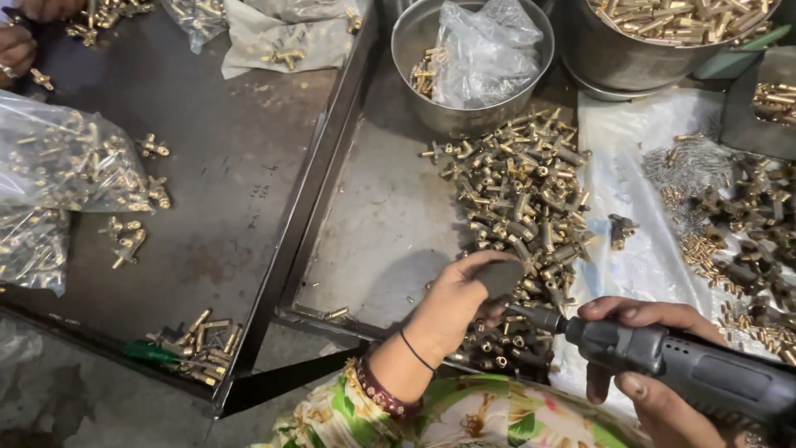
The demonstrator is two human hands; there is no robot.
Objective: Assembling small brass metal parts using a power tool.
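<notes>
Small metal-parts workshop, assembly bench, as far as I see thru the head cam. Stained steel trays point(249, 166) w/ raised edges, big heap of brass fittings point(518, 199), more in plastic bags point(58, 158) & steel bowls point(464, 116). Grey power driver point(688, 369) in use, another person's hands point(21, 41) sorting parts top-left.

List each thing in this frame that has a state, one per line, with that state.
Left hand: closed on a small part at the driver tip.
Right hand: gripping the power driver.
Power driver: held level, tip at the left hand.
Fittings pile: loose heap on the tray.
Small bowl: upright, holds a bag and a few fittings.
Big bowl: upright, full of brass parts.
Clear bags: filled, lying on the left tray.
</notes>
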